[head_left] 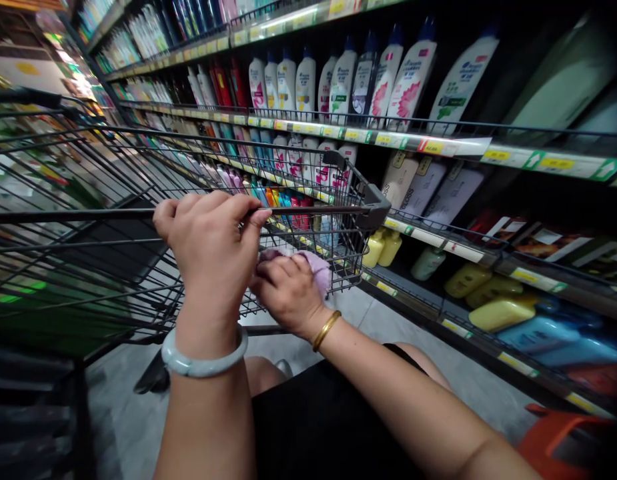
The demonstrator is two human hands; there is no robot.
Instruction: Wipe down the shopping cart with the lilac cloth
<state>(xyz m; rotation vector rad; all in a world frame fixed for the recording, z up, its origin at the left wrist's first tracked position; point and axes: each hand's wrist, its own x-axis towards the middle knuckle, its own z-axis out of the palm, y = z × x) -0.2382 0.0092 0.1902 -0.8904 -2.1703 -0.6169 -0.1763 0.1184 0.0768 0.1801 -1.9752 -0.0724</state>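
A black wire shopping cart [313,211] stretches across the left and middle of the view. My left hand [208,233], with a pale bangle on the wrist, is wrapped over the cart's top rail. Lower and to the right, my right hand [291,293] grips a light purple cloth [319,272] against the wire side of the basket. A gold bangle circles that wrist. Part of the cloth is hidden under my fingers.
Shelves of shampoo bottles [344,80] run along the right side, with price-tag strips on their edges. Yellow and blue bottles [503,312] lie on the lowest shelf. An orange object [553,440] sits at the lower right. Grey floor tiles [383,333] show below.
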